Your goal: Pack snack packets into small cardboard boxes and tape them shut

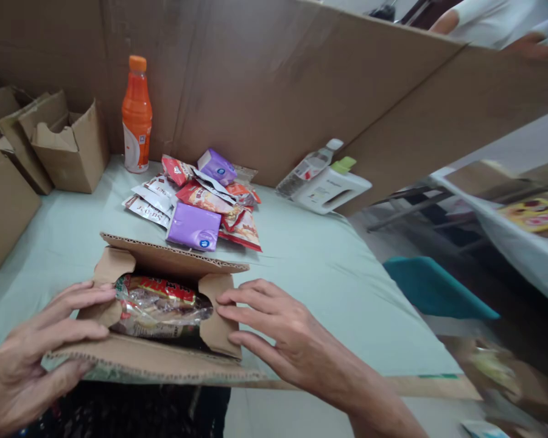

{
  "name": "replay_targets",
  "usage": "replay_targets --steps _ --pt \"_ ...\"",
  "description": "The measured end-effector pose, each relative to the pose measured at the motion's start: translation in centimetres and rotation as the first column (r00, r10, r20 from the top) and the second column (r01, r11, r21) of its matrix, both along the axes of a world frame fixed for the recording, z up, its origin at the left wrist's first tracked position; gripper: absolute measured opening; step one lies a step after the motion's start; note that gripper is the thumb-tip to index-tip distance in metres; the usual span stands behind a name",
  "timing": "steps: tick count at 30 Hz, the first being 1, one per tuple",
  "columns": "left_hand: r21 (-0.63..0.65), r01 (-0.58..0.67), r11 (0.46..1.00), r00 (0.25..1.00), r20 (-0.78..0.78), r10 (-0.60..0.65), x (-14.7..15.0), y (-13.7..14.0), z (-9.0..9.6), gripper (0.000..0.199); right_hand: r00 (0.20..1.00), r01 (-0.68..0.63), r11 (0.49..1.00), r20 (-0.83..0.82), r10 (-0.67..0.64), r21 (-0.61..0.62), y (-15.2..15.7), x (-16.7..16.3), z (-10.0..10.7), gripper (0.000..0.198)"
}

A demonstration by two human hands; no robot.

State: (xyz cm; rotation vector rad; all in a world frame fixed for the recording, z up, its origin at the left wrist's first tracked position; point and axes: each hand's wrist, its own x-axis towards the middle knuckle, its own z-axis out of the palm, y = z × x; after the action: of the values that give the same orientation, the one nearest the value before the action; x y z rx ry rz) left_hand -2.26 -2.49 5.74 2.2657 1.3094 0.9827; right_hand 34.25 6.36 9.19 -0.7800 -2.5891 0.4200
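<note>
While dark patterned cloth (150, 417) shows just nearer than the left fingers (80, 296), the left hand (25, 347) is beside an open corrugated carton (173, 258). Those fingers are loosely spread, not clenched, tips touching the left end flap (103, 313); the thumb lies close to the long near flap (155, 359), which leans out toward the wearer. Opposite, the right hand (296, 325) has its fingers stretched out and unclenched, tips resting on the right end flap (217, 331). Between the two sets of fingertips, inside the carton, lies a clear-wrapped packet (162, 310) with a red label and tan contents. Around and beyond the right fingers spreads a counter (315, 274) covered in pale green cloth.

Past the carton, straight ahead of the gap between the hands, a purple tissue pack (194, 226) fronts a loose heap: white sachets (148, 210) toward the left fingers' side, red snack packets (205, 198) in the middle and toward the right, and a second purple tissue pack (217, 166) farthest back. Farther off, beyond the right fingers and to their right, a white jug with a green cap (331, 188) stands tilted in view beside a clear bottle with a white cap (313, 163). Well beyond the left fingers are open cardboard boxes (68, 161) and an orange drink bottle (137, 115), before a cardboard partition (256, 79). Farthest from the right fingers, over that partition, another person in white (497, 21) is partly visible.
</note>
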Motion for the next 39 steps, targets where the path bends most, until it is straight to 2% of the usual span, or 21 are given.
replay_targets --steps 3,5,8,10,13,16,18,20,23,27,30,35,39 --pt "0.016 -0.270 0.963 0.961 0.072 0.268 2.4 0.9 0.0 0.028 0.997 -0.010 0.999 -0.070 0.013 0.041 -0.3 -0.1 -0.1 0.025" --pt "0.064 -0.398 0.915 0.917 0.053 0.395 3.8 1.3 0.1 0.037 0.976 0.084 0.993 -0.206 -0.065 0.084 -0.4 0.1 -0.2 0.029" --pt "0.182 -0.403 0.897 0.912 -0.002 0.410 5.0 1.8 0.2 0.038 0.875 0.325 0.938 -0.415 -0.249 0.123 -0.2 0.3 -0.3 0.044" --pt "0.232 -0.395 0.889 0.913 -0.013 0.408 5.1 1.8 0.3 0.036 0.864 0.358 0.924 -0.423 -0.275 0.131 0.2 0.2 -0.6 0.056" --pt "0.262 -0.396 0.880 0.907 -0.038 0.420 4.7 1.8 0.2 0.044 0.958 0.176 0.979 -0.248 -0.146 0.103 0.4 -0.4 -2.0 0.069" --pt "0.244 -0.297 0.923 0.937 -0.112 0.331 3.9 2.0 -0.1 0.041 0.993 -0.002 0.993 -0.120 0.016 0.119 0.0 -0.8 -3.9 0.075" --pt "0.192 -0.188 0.963 0.965 -0.147 0.218 3.5 2.3 -0.3 0.035 0.995 -0.025 0.990 -0.092 0.038 0.140 -0.5 -0.7 -4.8 0.072" --pt "0.165 -0.132 0.977 0.980 -0.129 0.154 3.3 2.7 -0.7 0.031 0.997 -0.023 0.990 -0.072 0.033 0.138 -0.7 -0.4 -5.2 0.070" --pt "0.202 -0.154 0.967 0.983 -0.066 0.170 3.4 3.3 -1.2 0.030 0.997 -0.065 0.988 -0.019 0.068 0.143 -0.5 -0.1 -4.8 0.075" --pt "0.224 -0.146 0.964 0.984 -0.065 0.164 3.7 3.6 -1.7 0.030 0.993 -0.110 0.975 0.065 0.099 0.192 0.1 -0.2 -3.8 0.085" --pt "0.232 -0.148 0.961 0.985 -0.049 0.164 3.7 3.6 -1.6 0.030 0.986 -0.127 0.969 0.134 0.100 0.212 0.6 -0.7 -3.5 0.081" --pt "0.225 -0.148 0.963 0.986 -0.040 0.161 3.6 3.6 -1.7 0.030 0.976 -0.195 0.971 0.129 0.178 0.138 1.4 -1.5 -4.1 0.074" --pt "0.228 -0.195 0.954 0.980 -0.002 0.201 3.5 3.5 -2.2 0.034 0.969 -0.204 0.974 0.165 0.186 0.098 1.7 -2.1 -4.0 0.070"
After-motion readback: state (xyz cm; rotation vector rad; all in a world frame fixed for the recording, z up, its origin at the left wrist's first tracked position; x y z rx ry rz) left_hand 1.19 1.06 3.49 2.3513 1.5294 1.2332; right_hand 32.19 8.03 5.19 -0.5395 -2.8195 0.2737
